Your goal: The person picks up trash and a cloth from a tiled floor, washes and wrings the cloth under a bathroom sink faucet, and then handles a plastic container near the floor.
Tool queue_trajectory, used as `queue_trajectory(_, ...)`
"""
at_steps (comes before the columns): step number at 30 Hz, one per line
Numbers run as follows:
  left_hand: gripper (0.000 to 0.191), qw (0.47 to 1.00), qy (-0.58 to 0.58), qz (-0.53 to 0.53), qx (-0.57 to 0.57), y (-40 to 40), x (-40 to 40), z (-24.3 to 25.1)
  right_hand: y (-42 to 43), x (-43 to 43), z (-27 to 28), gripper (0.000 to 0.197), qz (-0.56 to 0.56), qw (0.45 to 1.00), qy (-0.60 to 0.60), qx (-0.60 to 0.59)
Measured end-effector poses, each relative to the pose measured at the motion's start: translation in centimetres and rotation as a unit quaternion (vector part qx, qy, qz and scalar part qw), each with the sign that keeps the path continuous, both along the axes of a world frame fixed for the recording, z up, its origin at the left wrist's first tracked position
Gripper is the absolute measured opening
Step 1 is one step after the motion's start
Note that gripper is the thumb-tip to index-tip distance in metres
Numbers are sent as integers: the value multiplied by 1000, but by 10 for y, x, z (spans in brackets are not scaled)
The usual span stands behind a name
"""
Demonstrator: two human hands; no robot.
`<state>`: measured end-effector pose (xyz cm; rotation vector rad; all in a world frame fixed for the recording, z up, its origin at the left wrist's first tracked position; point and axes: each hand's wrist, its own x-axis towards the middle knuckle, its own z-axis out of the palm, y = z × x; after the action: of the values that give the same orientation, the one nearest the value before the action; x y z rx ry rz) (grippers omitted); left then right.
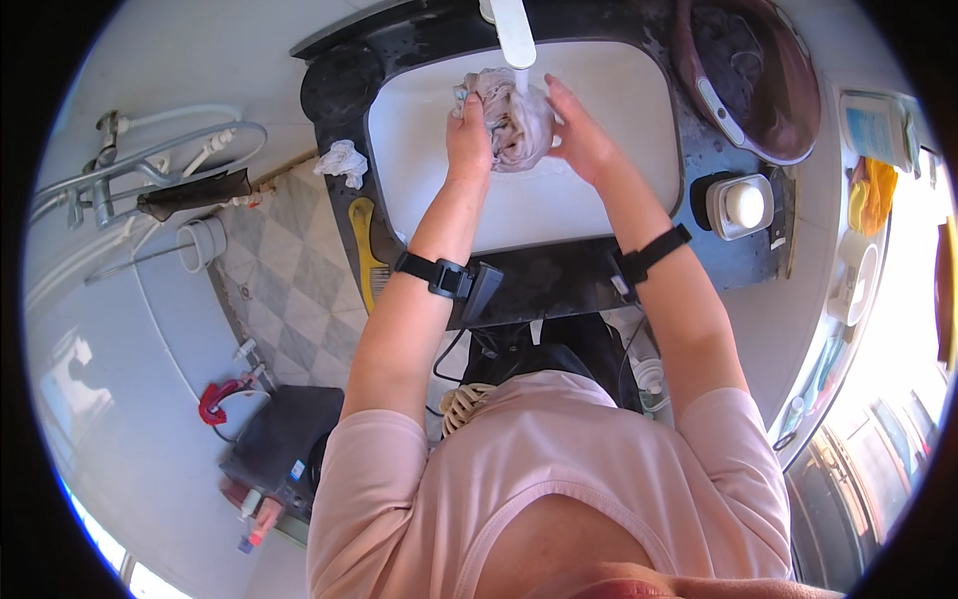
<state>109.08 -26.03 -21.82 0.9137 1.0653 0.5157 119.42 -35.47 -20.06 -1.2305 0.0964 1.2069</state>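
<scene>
A wet, bunched-up light grey cloth is held over the white sink basin, beneath the white faucet. Water runs from the spout onto the cloth. My left hand grips the cloth's left side, thumb on top. At the cloth's right edge is my right hand, fingers spread; its fingertips are partly hidden behind the cloth, and whether they press on it is unclear.
On the black counter lie a crumpled white cloth and a yellow comb. To the right are a brownish-pink basin holding dark wet fabric and a soap dish with white soap. Shower pipes line the left wall.
</scene>
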Motion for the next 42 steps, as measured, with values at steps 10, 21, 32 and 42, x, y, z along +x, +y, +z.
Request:
queue_trajectory(10,36,919,-212,-164,-288,8,-24,21,-7,35,1,46,145,984,-79,63)
queue_trajectory(21,26,973,-137,110,-151,6,15,-1,-4,-5,19,53,1,999,-52,-7)
queue_trajectory(32,42,946,-163,-45,-277,-4,13,2,3,-25,1,34,97,811,-574,-51)
queue_trajectory(42,34,974,130,-163,94,-6,27,11,18,1,2,28,143,834,-514,-140)
